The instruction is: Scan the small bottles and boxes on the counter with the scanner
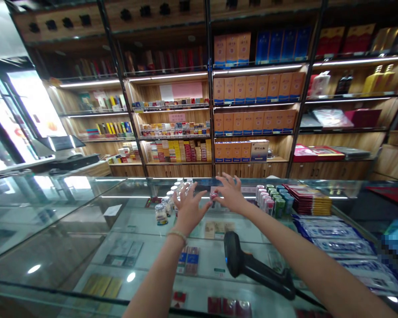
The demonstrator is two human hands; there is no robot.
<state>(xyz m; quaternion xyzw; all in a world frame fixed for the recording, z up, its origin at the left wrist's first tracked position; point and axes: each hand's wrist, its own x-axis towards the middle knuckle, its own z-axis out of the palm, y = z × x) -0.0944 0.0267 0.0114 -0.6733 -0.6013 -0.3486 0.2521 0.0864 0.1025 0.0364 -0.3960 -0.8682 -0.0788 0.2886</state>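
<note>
Glass bench (86, 212): left hand (188, 207) and right hand (231, 196), fingers spread, meet on a small red-topped item (213, 197); whether they grip it cannot be told. Jars (166, 205) stand just left, a scanner (252, 265) nearer.

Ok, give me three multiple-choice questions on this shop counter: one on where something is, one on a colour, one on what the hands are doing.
1. The barcode scanner lies
A. on the glass counter
B. on a back shelf
C. in the left hand

2. The scanner is
A. white
B. black
C. yellow

3. The left hand and right hand are
A. in fists
B. fingers spread around a small item
C. behind the back

A: it rests on the glass. B: dark body. B: both hands open over the counter.
</note>
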